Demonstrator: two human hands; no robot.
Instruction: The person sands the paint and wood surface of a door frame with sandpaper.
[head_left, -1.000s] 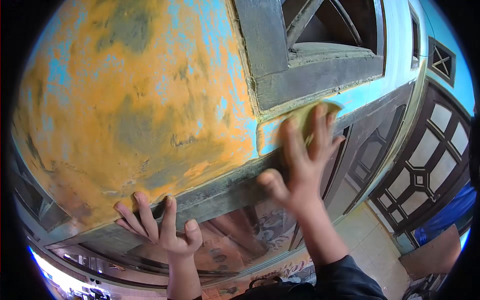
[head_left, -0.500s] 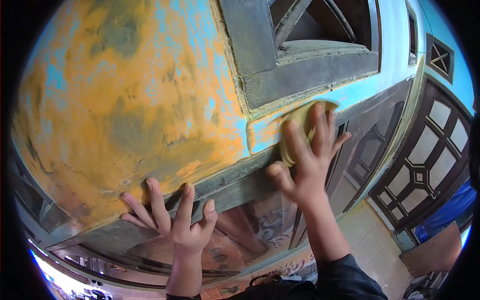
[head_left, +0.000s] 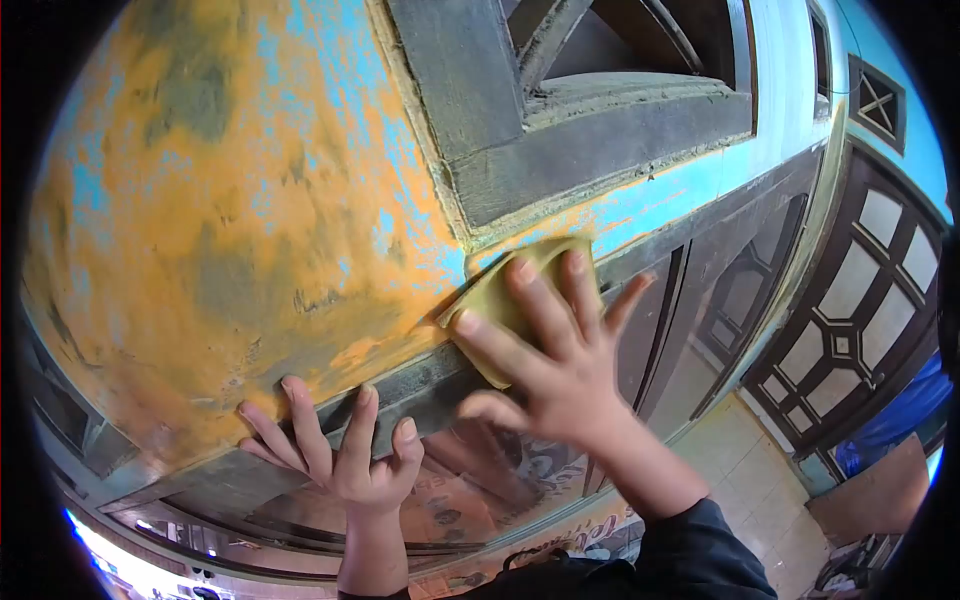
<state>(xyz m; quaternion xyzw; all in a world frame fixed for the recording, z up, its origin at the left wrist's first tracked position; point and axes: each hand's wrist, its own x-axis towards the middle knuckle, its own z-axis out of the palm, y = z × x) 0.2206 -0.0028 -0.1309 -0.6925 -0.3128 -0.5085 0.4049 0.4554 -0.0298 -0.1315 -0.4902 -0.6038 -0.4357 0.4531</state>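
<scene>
Under the spread fingers of my right hand [head_left: 560, 365] is a folded yellowish sheet of sandpaper [head_left: 545, 265]. It is pressed against the narrow wall strip below the dark vent frame [head_left: 600, 165], near the crack at the corner. That strip shows bright blue paint with orange patches. My left hand [head_left: 350, 450] holds nothing; its fingers are apart and its fingertips rest on the dark wooden beam [head_left: 420, 365] along the wall's lower edge. Above it spreads the wall [head_left: 250, 250], mottled orange, grey and blue.
Glass panes [head_left: 480, 480] in dark wood lie below the beam, with reflections in them. At right stands a dark panelled door [head_left: 840, 310] beside a blue cloth or sheet [head_left: 895, 420]. A brown board [head_left: 870, 495] leans low on the right, above the tiled floor [head_left: 735, 465].
My right hand has slid left and slightly down along the wall strip with the sandpaper, toward the corner crack. My left hand stays on the beam. The view has shifted a little.
</scene>
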